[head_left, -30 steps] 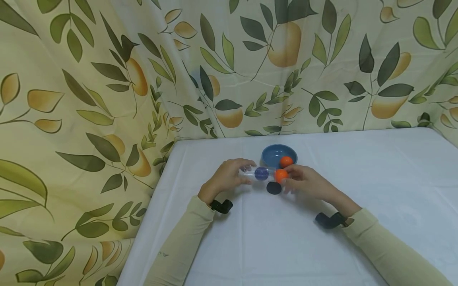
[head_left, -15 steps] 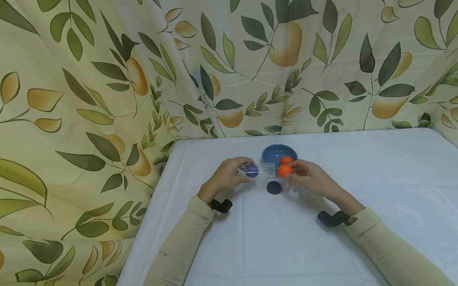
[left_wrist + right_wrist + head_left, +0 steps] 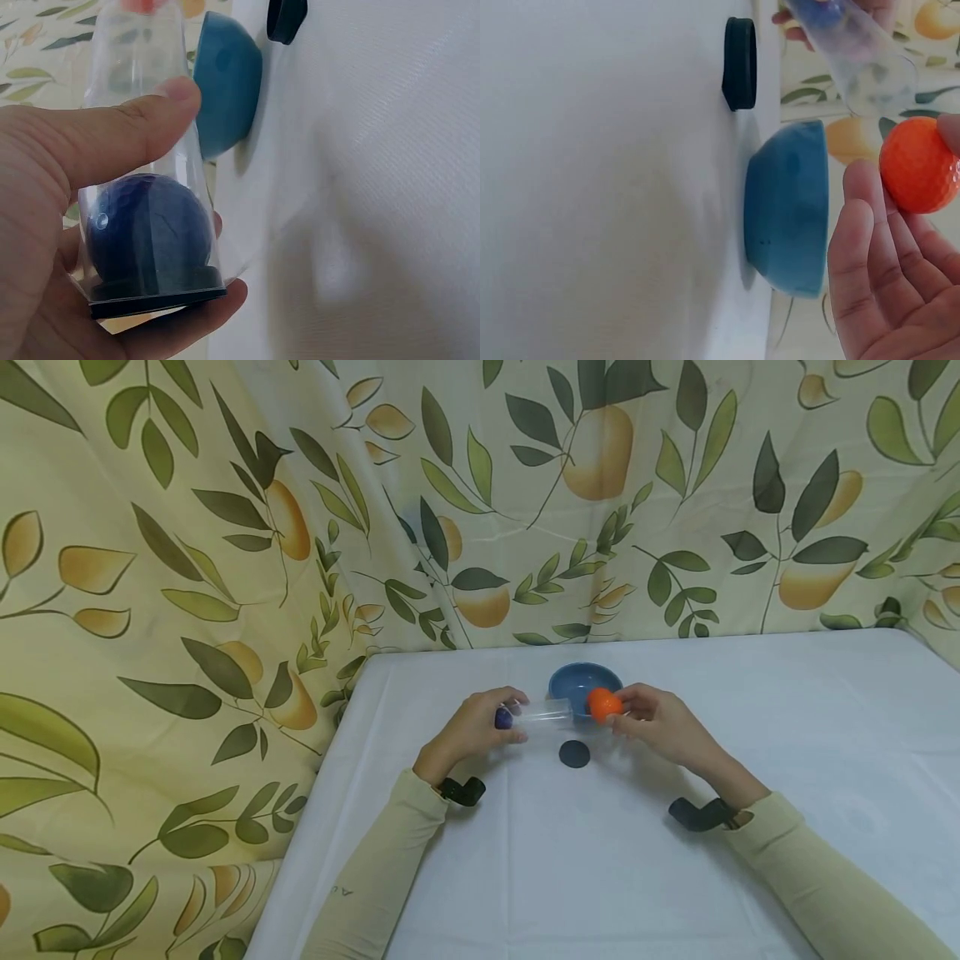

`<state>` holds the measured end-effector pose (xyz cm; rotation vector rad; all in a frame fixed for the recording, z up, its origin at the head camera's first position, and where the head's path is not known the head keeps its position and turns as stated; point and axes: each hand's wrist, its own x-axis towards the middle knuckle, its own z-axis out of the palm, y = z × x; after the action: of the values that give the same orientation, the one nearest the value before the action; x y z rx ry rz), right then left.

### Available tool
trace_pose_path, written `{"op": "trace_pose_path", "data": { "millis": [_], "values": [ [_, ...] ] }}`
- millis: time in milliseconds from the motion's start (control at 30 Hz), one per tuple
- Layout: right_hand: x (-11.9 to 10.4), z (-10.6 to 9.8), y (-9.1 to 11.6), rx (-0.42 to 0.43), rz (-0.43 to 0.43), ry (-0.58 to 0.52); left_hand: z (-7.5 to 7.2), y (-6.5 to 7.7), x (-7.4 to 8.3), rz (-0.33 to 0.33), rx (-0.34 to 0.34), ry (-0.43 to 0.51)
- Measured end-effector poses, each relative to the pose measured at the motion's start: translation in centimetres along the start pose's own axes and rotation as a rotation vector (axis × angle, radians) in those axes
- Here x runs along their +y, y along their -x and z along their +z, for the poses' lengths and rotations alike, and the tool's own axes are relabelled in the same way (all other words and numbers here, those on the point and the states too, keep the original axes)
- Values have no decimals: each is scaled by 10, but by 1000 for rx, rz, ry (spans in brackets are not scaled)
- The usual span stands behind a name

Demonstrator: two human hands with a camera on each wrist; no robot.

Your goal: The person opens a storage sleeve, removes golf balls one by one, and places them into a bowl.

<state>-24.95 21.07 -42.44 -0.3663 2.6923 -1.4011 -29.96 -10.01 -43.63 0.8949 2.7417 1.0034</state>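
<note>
My left hand (image 3: 480, 724) grips a clear plastic tube (image 3: 139, 56) around its closed end, thumb on one side and fingers on the other. Inside, a dark blue golf ball (image 3: 150, 229) rests against the tube's black end cap (image 3: 159, 300). The tube's open end points right, towards my right hand (image 3: 660, 724), which pinches an orange golf ball (image 3: 921, 165) between thumb and fingers. That ball is at the near right rim of a blue bowl (image 3: 791, 210). In the head view it overlaps a second orange ball (image 3: 596, 695) in the bowl.
A loose round black cap (image 3: 574, 754) lies on the white tablecloth (image 3: 600, 877), in front of the bowl. Behind the table hangs a curtain (image 3: 675, 527) patterned with leaves and fruit.
The orange ball has come out of the tube's open end and moved right and up to the bowl with my right hand. The blue ball has slid left to the tube's capped end.
</note>
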Motion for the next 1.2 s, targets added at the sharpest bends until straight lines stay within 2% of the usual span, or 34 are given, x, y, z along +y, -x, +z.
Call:
{"op": "trace_pose_path", "data": {
  "millis": [200, 433, 700, 1000, 1200],
  "values": [
    [-1, -5, 1, 47, 1, 21, 3, 0, -3, -16, -22, -20],
    [-2, -7, 1, 96, 3, 49, 4, 1, -4, -45, -33, 11],
    [-6, -5, -1, 150, -39, 83, 4, 0, -6, -52, -28, 13],
    [-11, -13, -16, 209, -59, 97, 4, 0, -8, -52, -35, 28],
    [-15, -14, -28, 211, -50, 51, 5, -1, -7, -44, -34, 22]
  ]
}}
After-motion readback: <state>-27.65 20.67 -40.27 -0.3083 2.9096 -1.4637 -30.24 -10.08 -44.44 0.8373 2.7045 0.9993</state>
